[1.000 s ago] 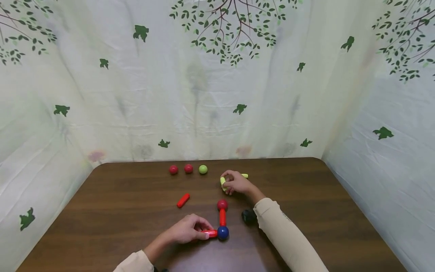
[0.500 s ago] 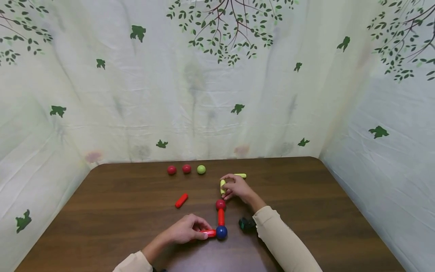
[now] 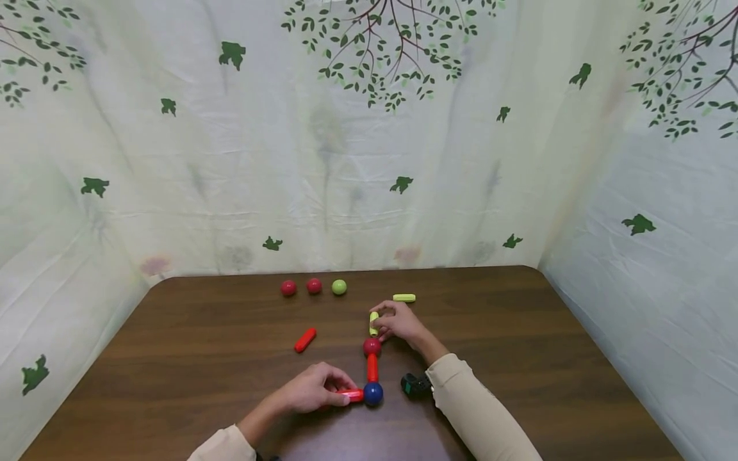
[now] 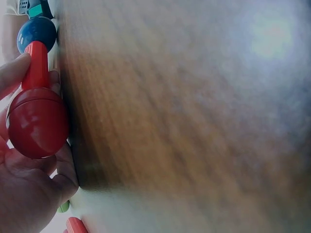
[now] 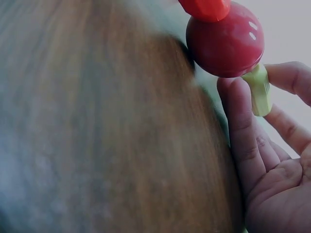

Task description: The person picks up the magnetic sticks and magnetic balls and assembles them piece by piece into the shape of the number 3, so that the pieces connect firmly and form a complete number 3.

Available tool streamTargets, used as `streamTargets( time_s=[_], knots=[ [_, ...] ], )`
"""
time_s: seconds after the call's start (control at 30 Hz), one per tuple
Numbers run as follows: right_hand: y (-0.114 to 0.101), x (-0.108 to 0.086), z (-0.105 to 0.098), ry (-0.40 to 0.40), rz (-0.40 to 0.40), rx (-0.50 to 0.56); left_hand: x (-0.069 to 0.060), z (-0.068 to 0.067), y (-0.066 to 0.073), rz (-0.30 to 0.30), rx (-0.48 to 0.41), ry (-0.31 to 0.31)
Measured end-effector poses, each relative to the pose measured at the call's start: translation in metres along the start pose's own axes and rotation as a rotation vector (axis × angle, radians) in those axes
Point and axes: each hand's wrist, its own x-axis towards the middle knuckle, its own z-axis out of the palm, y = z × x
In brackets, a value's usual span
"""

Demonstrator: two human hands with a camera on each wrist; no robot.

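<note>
My left hand (image 3: 316,388) holds a red rod (image 3: 353,396) joined to a blue ball (image 3: 373,393). In the left wrist view, a dark red ball (image 4: 39,121) sits on the rod's other end, hidden by the hand from above. From the blue ball a second red rod (image 3: 372,368) leads away to another dark red ball (image 3: 371,346). My right hand (image 3: 401,322) pinches a yellow-green rod (image 3: 374,325), whose near end meets that dark red ball in the right wrist view.
Two dark red balls (image 3: 288,288) and a green ball (image 3: 339,287) stand in a row near the table's far edge. Another yellow-green rod (image 3: 404,298) lies beyond my right hand. A loose red rod (image 3: 305,340) lies left of centre. Patterned cloth surrounds the brown table (image 3: 202,358).
My right hand has drawn the yellow-green rod nearer and lined it up with the far dark red ball, which it now meets. My left hand keeps its hold on the red rod.
</note>
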Motion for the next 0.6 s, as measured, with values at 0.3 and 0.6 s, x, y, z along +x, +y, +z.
streamTargets(
  time_s=[0.3, 0.6],
  knots=[
    [-0.0018, -0.0003, -0.0012, -0.018, 0.002, -0.085, 0.0010, -0.0004, 0.0006, -0.007, -0.018, -0.004],
    [-0.0007, 0.0000, -0.0005, -0.033, 0.013, -0.103, 0.0008, -0.0005, 0.0007, -0.020, -0.018, -0.005]
  ],
)
